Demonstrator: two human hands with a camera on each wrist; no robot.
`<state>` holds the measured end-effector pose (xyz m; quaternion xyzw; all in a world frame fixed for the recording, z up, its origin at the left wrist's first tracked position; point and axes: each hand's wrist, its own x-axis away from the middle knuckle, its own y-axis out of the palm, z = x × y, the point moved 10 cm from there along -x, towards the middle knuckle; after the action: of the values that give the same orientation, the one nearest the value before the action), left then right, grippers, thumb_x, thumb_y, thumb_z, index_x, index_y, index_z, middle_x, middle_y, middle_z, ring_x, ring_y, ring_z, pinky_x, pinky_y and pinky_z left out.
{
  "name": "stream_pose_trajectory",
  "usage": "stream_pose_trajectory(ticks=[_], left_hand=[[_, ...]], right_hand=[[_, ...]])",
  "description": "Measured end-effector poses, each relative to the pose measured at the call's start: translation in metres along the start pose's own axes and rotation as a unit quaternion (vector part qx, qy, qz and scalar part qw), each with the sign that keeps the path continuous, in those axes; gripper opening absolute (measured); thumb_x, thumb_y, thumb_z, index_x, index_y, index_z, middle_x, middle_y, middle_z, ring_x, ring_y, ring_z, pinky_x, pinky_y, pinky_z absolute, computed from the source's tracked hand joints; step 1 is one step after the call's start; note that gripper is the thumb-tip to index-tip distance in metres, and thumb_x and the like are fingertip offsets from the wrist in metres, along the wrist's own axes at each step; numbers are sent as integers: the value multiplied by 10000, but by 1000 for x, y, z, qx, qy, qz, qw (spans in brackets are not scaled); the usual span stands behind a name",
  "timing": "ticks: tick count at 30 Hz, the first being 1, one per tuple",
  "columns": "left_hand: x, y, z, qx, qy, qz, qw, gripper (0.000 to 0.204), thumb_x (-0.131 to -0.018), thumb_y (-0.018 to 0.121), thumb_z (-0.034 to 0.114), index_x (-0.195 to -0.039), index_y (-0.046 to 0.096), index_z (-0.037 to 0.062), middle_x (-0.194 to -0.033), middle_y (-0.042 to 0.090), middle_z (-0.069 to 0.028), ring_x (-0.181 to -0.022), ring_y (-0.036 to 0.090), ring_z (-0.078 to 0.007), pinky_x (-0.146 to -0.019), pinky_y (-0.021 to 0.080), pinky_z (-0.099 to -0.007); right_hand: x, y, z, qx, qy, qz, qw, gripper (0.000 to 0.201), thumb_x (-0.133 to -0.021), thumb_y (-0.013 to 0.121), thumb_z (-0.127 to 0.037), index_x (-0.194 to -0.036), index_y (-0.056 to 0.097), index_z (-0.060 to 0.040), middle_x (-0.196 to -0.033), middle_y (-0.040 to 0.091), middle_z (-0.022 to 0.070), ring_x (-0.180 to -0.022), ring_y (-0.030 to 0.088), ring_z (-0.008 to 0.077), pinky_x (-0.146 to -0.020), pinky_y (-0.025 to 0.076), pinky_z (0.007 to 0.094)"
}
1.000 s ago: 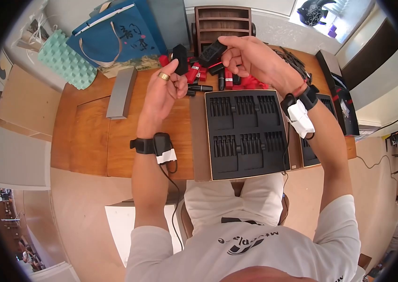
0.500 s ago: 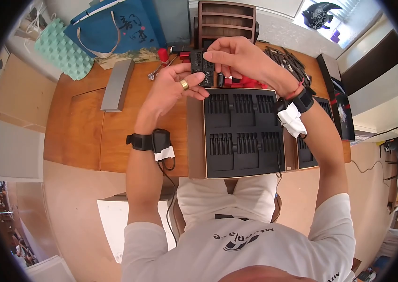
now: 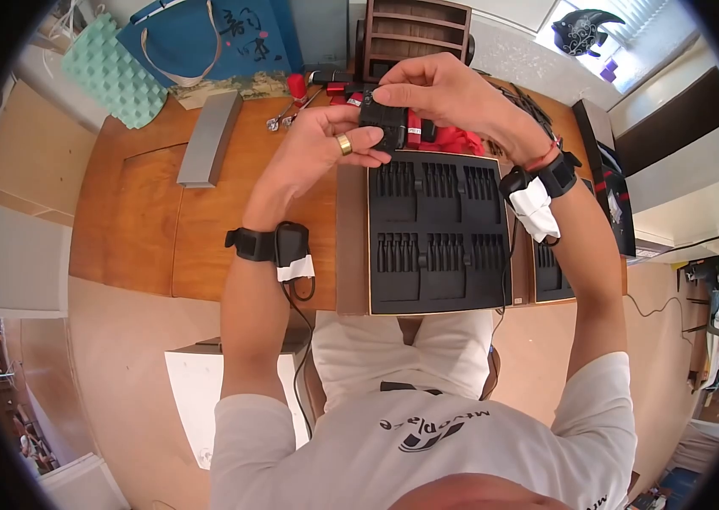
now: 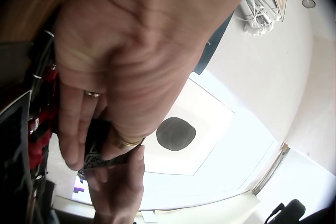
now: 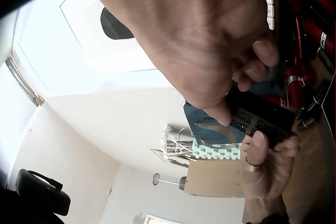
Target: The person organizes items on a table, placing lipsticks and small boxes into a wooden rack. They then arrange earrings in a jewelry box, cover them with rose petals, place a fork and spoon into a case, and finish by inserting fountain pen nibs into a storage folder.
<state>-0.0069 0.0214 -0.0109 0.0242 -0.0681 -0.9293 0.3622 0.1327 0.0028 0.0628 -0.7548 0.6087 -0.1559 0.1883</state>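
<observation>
Both hands hold a small black rectangular case (image 3: 382, 121) with a raised pattern on its face, over the far edge of the large tray. My left hand (image 3: 325, 140), with a gold ring, grips its near end between thumb and fingers. At the upper end my right hand (image 3: 432, 92) pinches it with thumb and forefinger. In the right wrist view the patterned case (image 5: 262, 116) spans between the two hands. Part of it is hidden behind the fingers in the left wrist view. Red and black tubes (image 3: 415, 127) lie just beyond the hands.
A black slotted tray (image 3: 398, 289) in a brown box sits before the person, with a second slotted tray (image 3: 549, 272) to its right. A grey long box (image 3: 211, 140) lies left. Behind stand a blue bag (image 3: 198, 51), teal bumpy foam (image 3: 113, 72) and a wooden rack (image 3: 415, 34).
One second ago the hands were apart, each with a black piece. They have come together, and both now hold one black case.
</observation>
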Motion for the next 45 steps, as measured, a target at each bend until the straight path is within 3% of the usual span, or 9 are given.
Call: stream_pose_trajectory(ticks=[8,10,11,14,16,19,22,29,45], left_hand=[[-1,-21,8,59,54,103,991,372,-1080,686,246,-1294,688,-59,-1235,734,-142,-929,794,-250,-811,659,-327],[-2,-36,8,46,73,147,985,383,-1088,676,258,-1303,688,-59,-1254,731,-140,-894,784,-235,-771,647,-317],[-1,-47,9,32,89,190,977,394,-1095,666,269,-1311,688,-60,-1273,728,-138,-859,774,-220,-732,634,-306],[1,-63,6,11,95,246,965,399,-1090,677,275,-1312,696,-56,-1269,731,-135,-783,734,-180,-651,583,-282],[1,-69,3,-10,93,263,960,407,-1085,686,282,-1310,700,-56,-1273,730,-135,-764,718,-165,-627,558,-272],[0,-74,-1,-39,99,288,952,420,-1076,701,297,-1310,705,-52,-1226,739,-128,-736,691,-137,-595,520,-258],[0,-73,0,-71,101,295,947,424,-1072,708,302,-1318,706,-43,-1087,752,-103,-721,671,-114,-582,499,-252],[-2,-67,-3,-105,90,286,948,386,-1072,710,265,-1321,707,-30,-823,697,-28,-705,650,-88,-560,474,-244],[-9,-88,-10,-155,179,299,924,342,-1055,720,194,-1296,703,-47,-949,709,-21,-746,624,-81,-644,504,-254]], right_hand=[[-1,-29,-8,-50,3,38,998,315,-1015,779,-322,-1121,783,-25,-737,586,-69,-614,488,16,-507,361,247],[-7,-72,-22,-7,-96,189,977,366,-1019,775,-351,-1180,768,-21,-768,637,-4,-632,522,63,-561,414,247],[-16,-86,-26,9,-102,205,973,285,-1068,694,-306,-1175,783,-57,-926,771,99,-825,718,278,-796,595,382],[-16,-104,-45,182,-130,272,936,316,-1038,719,-269,-1148,741,26,-887,750,118,-779,692,237,-712,554,369],[-16,-102,-55,298,-292,325,849,267,-1035,730,-216,-1103,727,42,-936,725,84,-789,650,116,-677,528,297],[-28,-90,-46,331,-301,315,837,354,-1007,738,-350,-1151,753,-28,-934,692,189,-896,677,418,-815,557,463],[-29,-67,-42,406,-346,307,788,307,-1027,703,-337,-1207,723,-89,-1056,681,143,-929,681,409,-782,574,472],[-47,-48,-17,467,-333,288,767,276,-1019,716,-303,-1218,701,-111,-1004,635,92,-935,703,315,-738,591,419],[-53,-51,-4,480,-207,292,801,283,-1010,696,-237,-1205,576,-70,-994,707,156,-967,711,388,-764,606,503]])
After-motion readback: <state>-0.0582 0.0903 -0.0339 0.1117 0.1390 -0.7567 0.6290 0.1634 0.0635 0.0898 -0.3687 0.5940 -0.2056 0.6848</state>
